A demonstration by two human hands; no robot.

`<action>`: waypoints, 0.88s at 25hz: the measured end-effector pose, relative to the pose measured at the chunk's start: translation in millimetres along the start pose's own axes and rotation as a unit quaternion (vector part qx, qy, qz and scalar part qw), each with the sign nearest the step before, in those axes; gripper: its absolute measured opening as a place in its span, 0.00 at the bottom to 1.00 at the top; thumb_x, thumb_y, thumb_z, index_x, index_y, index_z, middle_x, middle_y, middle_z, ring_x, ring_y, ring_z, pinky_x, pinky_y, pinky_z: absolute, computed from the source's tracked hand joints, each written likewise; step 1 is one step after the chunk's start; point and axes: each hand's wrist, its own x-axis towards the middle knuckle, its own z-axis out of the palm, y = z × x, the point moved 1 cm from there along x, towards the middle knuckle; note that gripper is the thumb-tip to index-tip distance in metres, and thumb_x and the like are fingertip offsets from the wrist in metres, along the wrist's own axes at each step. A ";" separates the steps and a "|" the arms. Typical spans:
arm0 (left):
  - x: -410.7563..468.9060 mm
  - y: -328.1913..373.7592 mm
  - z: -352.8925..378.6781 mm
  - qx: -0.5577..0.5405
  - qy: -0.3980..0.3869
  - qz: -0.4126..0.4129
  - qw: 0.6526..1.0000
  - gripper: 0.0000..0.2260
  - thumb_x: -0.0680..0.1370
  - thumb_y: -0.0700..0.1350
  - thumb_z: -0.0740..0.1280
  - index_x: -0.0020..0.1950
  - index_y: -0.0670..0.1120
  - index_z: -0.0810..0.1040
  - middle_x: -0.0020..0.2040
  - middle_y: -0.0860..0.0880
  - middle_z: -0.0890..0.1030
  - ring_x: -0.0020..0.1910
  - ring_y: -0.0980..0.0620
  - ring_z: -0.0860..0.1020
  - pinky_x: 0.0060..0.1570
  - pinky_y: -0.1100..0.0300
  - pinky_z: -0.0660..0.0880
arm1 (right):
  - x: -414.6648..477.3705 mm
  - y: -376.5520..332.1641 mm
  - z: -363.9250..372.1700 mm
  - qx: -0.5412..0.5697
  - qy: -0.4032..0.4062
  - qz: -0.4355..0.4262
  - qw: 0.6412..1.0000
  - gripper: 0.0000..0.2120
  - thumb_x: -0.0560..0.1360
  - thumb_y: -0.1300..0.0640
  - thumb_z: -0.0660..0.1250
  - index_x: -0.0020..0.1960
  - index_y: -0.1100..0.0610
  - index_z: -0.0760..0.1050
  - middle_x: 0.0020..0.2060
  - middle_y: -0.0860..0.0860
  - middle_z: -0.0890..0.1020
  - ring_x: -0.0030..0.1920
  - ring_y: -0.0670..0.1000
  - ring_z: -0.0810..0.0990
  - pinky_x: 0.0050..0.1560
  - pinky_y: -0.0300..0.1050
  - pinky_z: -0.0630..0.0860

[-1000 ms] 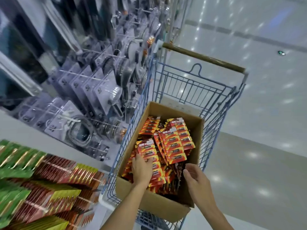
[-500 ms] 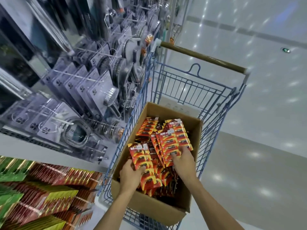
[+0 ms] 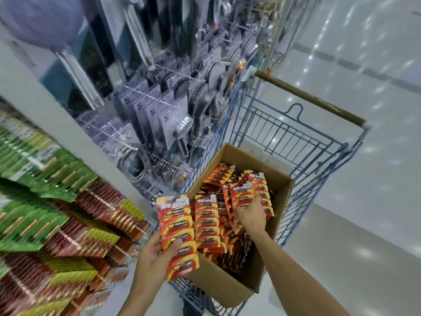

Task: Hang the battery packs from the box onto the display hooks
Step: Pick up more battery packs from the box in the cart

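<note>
Above the near-left corner of the box [image 3: 224,287], the left hand [image 3: 155,256] pinches a strip of battery packs [image 3: 177,224]; inside it, the right hand [image 3: 250,216] curls its fingers around stacked packs [image 3: 245,192].

Left hand [image 3: 155,254] has lifted a strip of battery packs [image 3: 177,224] out of the box [image 3: 218,283] and now holds it over the box's left rim, lower centre of frame. Right hand [image 3: 250,215] has moved deeper into the box and grips a second strip [image 3: 246,192].
</note>
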 end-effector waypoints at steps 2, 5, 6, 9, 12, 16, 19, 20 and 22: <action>-12.5 6.2 -6.3 -0.034 0.012 0.008 0.999 0.13 0.77 0.39 0.74 0.60 0.49 0.82 0.50 0.45 0.88 0.45 0.43 0.88 0.36 0.52 0.84 | -28.2 -9.0 -15.4 0.070 -0.045 0.013 0.996 0.40 0.71 0.49 0.80 0.75 0.53 0.61 0.69 0.53 0.76 0.68 0.56 0.77 0.70 0.58 0.72; -39.5 20.5 -22.4 -0.078 0.025 0.033 0.996 0.14 0.75 0.40 0.75 0.61 0.49 0.83 0.50 0.43 0.88 0.46 0.39 0.87 0.45 0.46 0.83 | -91.5 -31.0 -38.7 0.194 -0.139 -0.009 0.971 0.41 0.65 0.47 0.83 0.72 0.50 0.66 0.61 0.49 0.81 0.58 0.53 0.84 0.58 0.53 0.81; -49.5 26.1 -27.4 -0.096 0.026 0.041 0.994 0.16 0.74 0.41 0.75 0.61 0.48 0.83 0.51 0.42 0.88 0.47 0.37 0.87 0.48 0.44 0.82 | -113.2 -37.6 -44.1 0.237 -0.177 -0.017 0.955 0.40 0.63 0.47 0.84 0.69 0.49 0.69 0.57 0.50 0.83 0.52 0.52 0.86 0.52 0.51 0.82; -85.3 47.5 -45.6 -0.161 0.035 0.077 0.983 0.19 0.70 0.39 0.75 0.62 0.47 0.84 0.53 0.39 0.87 0.50 0.33 0.86 0.53 0.41 0.80 | -169.4 -62.1 -50.8 0.286 -0.260 -0.045 0.921 0.39 0.57 0.52 0.86 0.64 0.51 0.74 0.50 0.52 0.87 0.47 0.55 0.88 0.50 0.54 0.82; -118.8 69.5 -62.1 -0.208 0.053 0.121 0.969 0.20 0.70 0.39 0.74 0.62 0.46 0.83 0.53 0.39 0.87 0.50 0.34 0.86 0.52 0.42 0.80 | -210.1 -92.9 -47.7 0.310 -0.313 -0.091 0.893 0.45 0.49 0.52 0.89 0.63 0.54 0.76 0.53 0.57 0.87 0.50 0.59 0.87 0.56 0.61 0.81; -160.9 93.3 -87.2 -0.264 0.115 0.183 0.940 0.17 0.71 0.44 0.72 0.60 0.47 0.84 0.51 0.41 0.88 0.46 0.39 0.87 0.47 0.46 0.80 | -257.7 -136.1 -39.5 0.332 -0.383 -0.159 0.847 0.46 0.50 0.51 0.90 0.63 0.58 0.75 0.52 0.60 0.87 0.53 0.64 0.86 0.60 0.68 0.79; -183.5 106.0 -108.6 -0.299 0.178 0.210 0.914 0.11 0.75 0.45 0.71 0.57 0.48 0.84 0.48 0.43 0.89 0.42 0.42 0.88 0.37 0.50 0.83 | -288.5 -164.6 -32.7 0.329 -0.422 -0.207 0.819 0.44 0.52 0.47 0.88 0.62 0.57 0.75 0.53 0.58 0.87 0.54 0.63 0.86 0.61 0.67 0.78; -189.4 110.3 -116.2 -0.309 0.193 0.219 0.905 0.11 0.75 0.46 0.71 0.57 0.48 0.84 0.47 0.44 0.89 0.41 0.44 0.88 0.37 0.50 0.83 | -298.1 -173.2 -31.4 0.330 -0.431 -0.215 0.812 0.40 0.55 0.49 0.88 0.62 0.57 0.76 0.53 0.58 0.87 0.53 0.62 0.86 0.61 0.67 0.78; -201.4 120.0 -130.3 -0.316 0.219 0.234 0.893 0.12 0.74 0.48 0.72 0.56 0.51 0.83 0.44 0.48 0.89 0.39 0.47 0.88 0.42 0.49 0.81 | -312.0 -191.1 -28.0 0.327 -0.445 -0.227 0.802 0.30 0.63 0.56 0.85 0.61 0.57 0.77 0.51 0.59 0.87 0.51 0.62 0.86 0.60 0.66 0.79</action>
